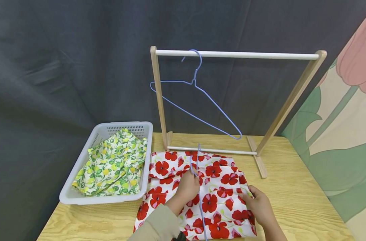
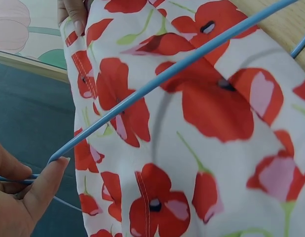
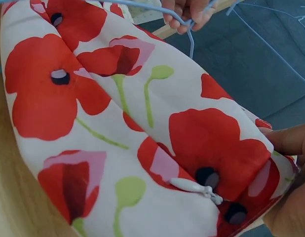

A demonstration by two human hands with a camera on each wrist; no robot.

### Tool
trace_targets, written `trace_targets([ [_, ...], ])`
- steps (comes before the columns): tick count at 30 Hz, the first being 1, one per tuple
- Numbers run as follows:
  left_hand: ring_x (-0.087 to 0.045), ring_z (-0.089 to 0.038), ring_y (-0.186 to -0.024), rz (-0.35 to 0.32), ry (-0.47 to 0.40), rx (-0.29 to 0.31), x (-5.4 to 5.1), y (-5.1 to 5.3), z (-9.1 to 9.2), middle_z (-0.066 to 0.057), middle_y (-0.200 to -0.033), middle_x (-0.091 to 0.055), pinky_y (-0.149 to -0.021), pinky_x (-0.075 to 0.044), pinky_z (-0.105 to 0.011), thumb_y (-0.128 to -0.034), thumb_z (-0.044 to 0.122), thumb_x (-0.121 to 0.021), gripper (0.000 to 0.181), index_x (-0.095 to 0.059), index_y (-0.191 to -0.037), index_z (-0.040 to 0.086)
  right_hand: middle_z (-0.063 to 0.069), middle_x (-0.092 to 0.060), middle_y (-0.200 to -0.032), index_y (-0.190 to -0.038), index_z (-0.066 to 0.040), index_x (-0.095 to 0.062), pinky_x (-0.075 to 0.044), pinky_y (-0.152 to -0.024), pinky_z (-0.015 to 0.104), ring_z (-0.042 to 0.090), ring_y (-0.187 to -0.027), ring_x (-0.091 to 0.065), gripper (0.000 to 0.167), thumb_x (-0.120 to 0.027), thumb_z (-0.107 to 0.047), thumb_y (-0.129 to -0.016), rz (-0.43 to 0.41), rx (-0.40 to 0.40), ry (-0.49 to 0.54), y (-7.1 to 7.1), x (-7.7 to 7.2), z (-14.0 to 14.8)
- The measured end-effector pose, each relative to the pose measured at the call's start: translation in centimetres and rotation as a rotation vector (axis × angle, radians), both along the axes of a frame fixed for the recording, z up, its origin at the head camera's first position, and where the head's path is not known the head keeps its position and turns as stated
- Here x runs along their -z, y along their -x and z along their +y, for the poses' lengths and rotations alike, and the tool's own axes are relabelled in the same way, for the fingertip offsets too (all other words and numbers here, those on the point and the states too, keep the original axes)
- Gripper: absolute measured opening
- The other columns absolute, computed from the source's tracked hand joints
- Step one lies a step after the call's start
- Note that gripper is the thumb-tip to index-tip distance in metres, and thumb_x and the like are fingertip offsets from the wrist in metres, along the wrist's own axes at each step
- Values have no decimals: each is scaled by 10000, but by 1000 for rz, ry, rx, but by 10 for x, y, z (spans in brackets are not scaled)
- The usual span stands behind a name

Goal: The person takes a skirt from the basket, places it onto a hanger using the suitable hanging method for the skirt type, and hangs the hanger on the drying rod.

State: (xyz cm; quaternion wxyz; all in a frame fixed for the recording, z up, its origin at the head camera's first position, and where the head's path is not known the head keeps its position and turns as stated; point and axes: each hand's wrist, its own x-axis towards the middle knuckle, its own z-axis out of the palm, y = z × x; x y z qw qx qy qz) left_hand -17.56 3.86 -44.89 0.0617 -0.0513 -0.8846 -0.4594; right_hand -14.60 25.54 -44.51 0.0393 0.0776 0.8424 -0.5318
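My left hand [image 1: 188,185] pinches a blue wire hanger [image 2: 157,82] near the base of its hook. The hanger stands edge-on over a white garment with red poppies [image 1: 210,202], which is spread on the table. At the garment's right edge, my right hand [image 1: 261,207] pinches the fabric between thumb and fingers. In the right wrist view a small white pull [image 3: 189,185] lies on the fabric close to that hand [image 3: 290,173]. What kind of garment this is, I cannot tell.
A wooden rack [image 1: 286,105] with a white rail [image 1: 246,55] stands behind the garment. Another blue hanger [image 1: 216,103] hangs from the rail. To the left, a white basket [image 1: 65,197] contains lemon-print cloth [image 1: 113,167]. Dark curtain [image 1: 65,67] backs the wooden table [image 1: 294,197].
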Motion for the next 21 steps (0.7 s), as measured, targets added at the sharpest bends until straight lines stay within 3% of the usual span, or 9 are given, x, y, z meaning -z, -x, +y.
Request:
trace_targets([
  [6,-410,-139,-554,25,37,-12,-1,0,-2,-13,-617,-420,-507,-377,-242,-804,-30,-488,40,-483,-790,7,144,-585,-856,-980,59,-542,-483,-561,277,148,-665,-568,198,-544,-64,-824,-31,17,19,-2,1,8],
  [12,-428,-147,-566,-4,27,-29,-3,0,-3,-25,-641,-452,-507,-385,-244,-812,-32,-479,49,-478,-803,16,142,-587,-843,-968,74,-533,-487,-556,278,136,-652,-571,191,-520,-61,-834,-43,33,23,-2,5,15],
  [15,-419,-148,-566,-15,17,-23,-3,1,-4,-27,-636,-451,-510,-382,-243,-821,-31,-475,38,-478,-813,5,135,-582,-831,-942,77,-535,-480,-538,277,133,-642,-561,180,-533,-62,-826,-20,36,28,-2,14,22],
  [21,-369,-131,-506,-42,-7,-13,-3,4,-6,-17,-577,-394,-463,-354,-229,-837,-20,-474,99,-442,-757,27,64,-597,-738,-890,19,-563,-475,-480,316,137,-603,-576,168,-593,-123,-806,1,39,46,5,48,42],
])
